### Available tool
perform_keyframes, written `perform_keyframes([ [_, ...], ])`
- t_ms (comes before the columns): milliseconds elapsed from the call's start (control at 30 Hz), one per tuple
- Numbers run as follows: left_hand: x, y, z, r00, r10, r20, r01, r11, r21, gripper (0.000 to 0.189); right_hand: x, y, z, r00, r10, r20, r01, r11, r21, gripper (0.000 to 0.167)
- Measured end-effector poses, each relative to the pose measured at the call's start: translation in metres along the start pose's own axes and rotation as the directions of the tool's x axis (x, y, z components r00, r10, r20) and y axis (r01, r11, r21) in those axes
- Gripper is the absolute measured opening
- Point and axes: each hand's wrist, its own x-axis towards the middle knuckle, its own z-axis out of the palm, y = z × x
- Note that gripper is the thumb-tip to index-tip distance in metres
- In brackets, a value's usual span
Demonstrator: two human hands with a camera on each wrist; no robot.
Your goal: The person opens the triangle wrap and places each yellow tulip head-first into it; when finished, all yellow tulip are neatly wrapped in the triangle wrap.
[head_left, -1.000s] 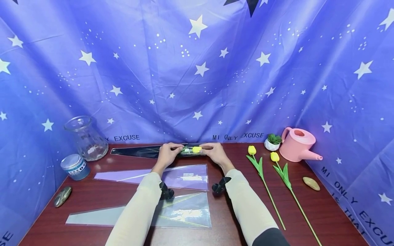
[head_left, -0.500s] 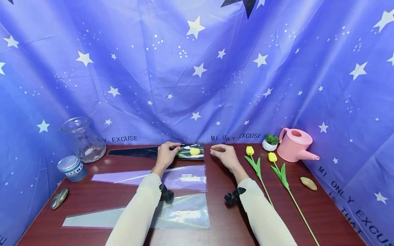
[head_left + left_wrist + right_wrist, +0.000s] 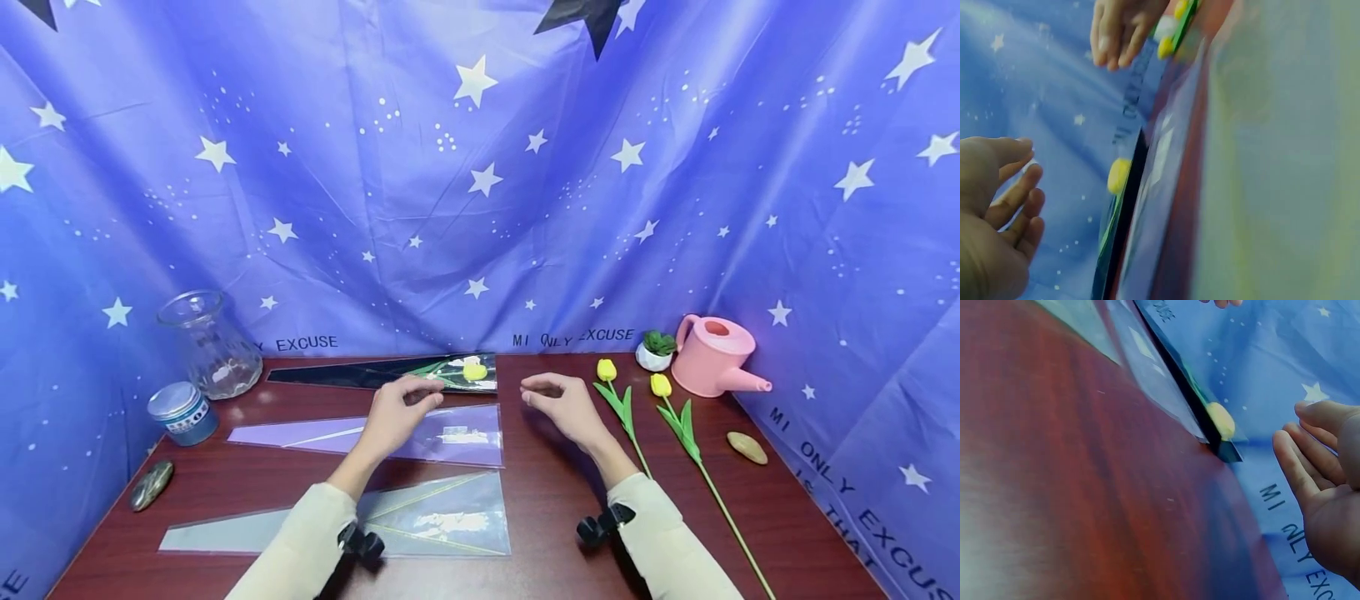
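At the back of the table lies a long, tapered black flower sleeve [image 3: 330, 372] with a clear front. A yellow tulip [image 3: 474, 372] rests inside its wide right end, as the right wrist view shows with the yellow bloom [image 3: 1221, 421] too. My left hand [image 3: 397, 414] hovers above the purple sleeve [image 3: 468, 446], fingers loosely bent and holding nothing. To the right of the sleeves is my right hand [image 3: 573, 412], raised, its thumb and fingers apart with nothing between them. Nearest me is a pale grey sleeve [image 3: 450, 500].
Two yellow tulips, one left [image 3: 607, 371] and one right [image 3: 661, 385], lie on the right side. Behind them stand a small potted plant [image 3: 655, 357] and a pink watering can [image 3: 712, 367]. A tan stone [image 3: 747, 447], glass vase [image 3: 217, 350], blue jar [image 3: 183, 414] and dark stone [image 3: 152, 486] line the sides.
Both hands have let go of the black sleeve and the tulip in it. The right hand drew away to the right first; the left then came back toward me. The tulip lies flat in the sleeve.
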Motion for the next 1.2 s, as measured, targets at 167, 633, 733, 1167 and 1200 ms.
perform_keyframes([
  [167,-0.025,-0.003,0.000,0.997,-0.003,0.074,0.003,1.000,0.002,0.023,-0.013,0.001,0.012,0.999,-0.011,0.034,0.012,0.999,-0.032,0.028],
  [633,-0.033,-0.028,0.008,0.976,-0.133,0.174,0.141,0.989,-0.033,0.026,-0.013,0.021,0.048,0.984,-0.106,0.141,0.138,0.960,-0.245,0.023],
  [733,-0.032,-0.031,0.009,0.977,-0.130,0.171,0.136,0.990,-0.026,0.026,-0.010,0.024,0.051,0.976,-0.155,0.150,0.195,0.933,-0.304,0.022],
  [1167,-0.032,-0.043,0.014,0.983,-0.109,0.146,0.118,0.992,-0.052,0.022,-0.012,0.022,0.054,0.977,-0.188,0.105,0.213,0.912,-0.351,0.007],
  [1200,-0.032,-0.043,0.014,0.984,-0.106,0.142,0.114,0.992,-0.047,0.022,-0.012,0.022,0.055,0.977,-0.191,0.097,0.213,0.916,-0.341,0.007],
])
